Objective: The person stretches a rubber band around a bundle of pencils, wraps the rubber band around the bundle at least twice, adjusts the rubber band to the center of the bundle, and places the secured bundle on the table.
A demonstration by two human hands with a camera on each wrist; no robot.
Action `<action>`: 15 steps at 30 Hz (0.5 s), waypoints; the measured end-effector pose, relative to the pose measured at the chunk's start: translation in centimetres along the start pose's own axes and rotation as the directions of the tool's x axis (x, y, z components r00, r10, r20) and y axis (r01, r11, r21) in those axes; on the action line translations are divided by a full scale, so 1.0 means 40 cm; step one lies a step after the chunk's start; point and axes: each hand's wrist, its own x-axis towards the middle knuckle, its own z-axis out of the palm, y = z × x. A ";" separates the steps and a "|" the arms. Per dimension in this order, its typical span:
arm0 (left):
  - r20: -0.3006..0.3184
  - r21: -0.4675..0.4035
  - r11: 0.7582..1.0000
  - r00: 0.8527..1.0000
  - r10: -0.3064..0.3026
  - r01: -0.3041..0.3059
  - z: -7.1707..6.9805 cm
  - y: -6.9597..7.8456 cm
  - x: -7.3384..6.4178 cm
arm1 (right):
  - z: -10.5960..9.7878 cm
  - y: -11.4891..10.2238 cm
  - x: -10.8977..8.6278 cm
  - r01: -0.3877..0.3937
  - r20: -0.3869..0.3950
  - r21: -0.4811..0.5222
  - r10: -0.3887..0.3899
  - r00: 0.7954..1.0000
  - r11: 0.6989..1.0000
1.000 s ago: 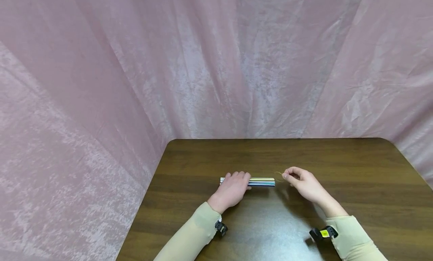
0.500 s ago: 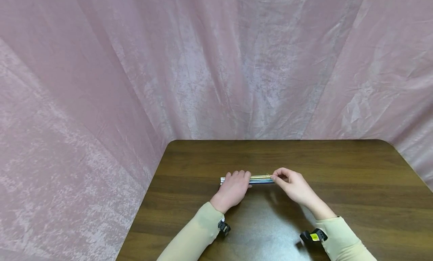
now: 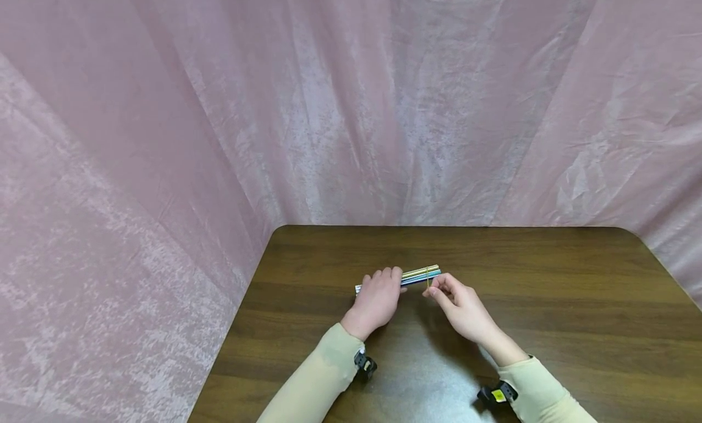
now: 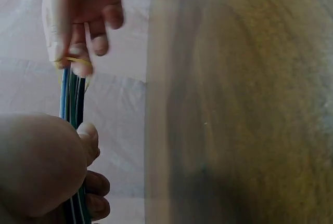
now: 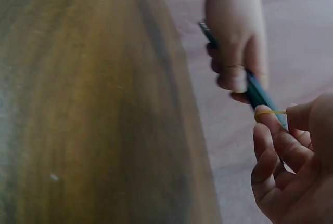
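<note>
My left hand grips a bundle of slim, straight, pencil-like coloured sticks near its left part. Blue, green and dark sides of the sticks show in the left wrist view. The bundle's right end is raised and tilted away from me. A thin yellow rubber band loops around the bundle near that end. My right hand pinches the band between thumb and fingertips on the near side of the sticks. In the right wrist view, the rubber band is stretched between finger and thumb. My left palm hides the bundle's middle.
The brown wooden table extends around both hands. A pink velvety curtain hangs behind it and along the left side. Each wrist carries a small black camera, such as the right one.
My right hand has come leftward with the rubber band, which now loops around the bundle's right end. That end has risen and tilted away, while my left hand keeps its grip.
</note>
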 end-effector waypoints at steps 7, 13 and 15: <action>0.067 -0.148 0.989 0.998 0.017 -0.007 -0.018 -0.005 -0.001 | 0.017 0.039 0.001 0.059 0.035 -0.016 -0.059 0.998 0.998; 0.151 -0.291 0.956 0.985 0.085 -0.038 -0.030 -0.003 -0.005 | 0.013 0.078 0.013 0.224 0.095 -0.205 -0.209 0.973 0.953; 0.171 -0.320 0.946 0.978 0.120 -0.060 -0.029 -0.002 -0.007 | 0.011 0.085 0.015 0.247 0.146 -0.199 -0.220 0.965 0.948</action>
